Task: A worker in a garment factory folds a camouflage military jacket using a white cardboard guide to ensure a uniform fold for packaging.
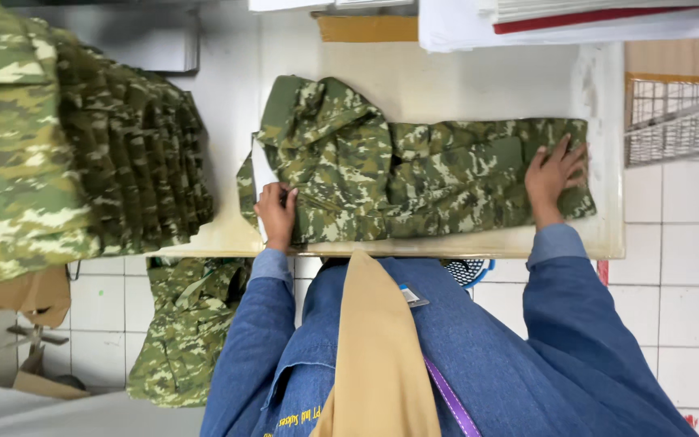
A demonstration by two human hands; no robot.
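1. Left hand (277,212): fingers curled, pinching the near-left edge of the camouflage shirt (414,182), beside a white card tucked in the fold.
2. Right hand (556,176): fingers spread, palm flat, pressing the shirt's right end.
3. Shirt lies folded lengthwise on the table (487,81), at its near edge.
4. Risk: the bunched left end may spring open if the pinch slackens; the shirt could slide off the near edge.

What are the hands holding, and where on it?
The left hand grips the folded camouflage shirt at its near collar-end edge. The right hand lies flat on its other end, pressing, not gripping.
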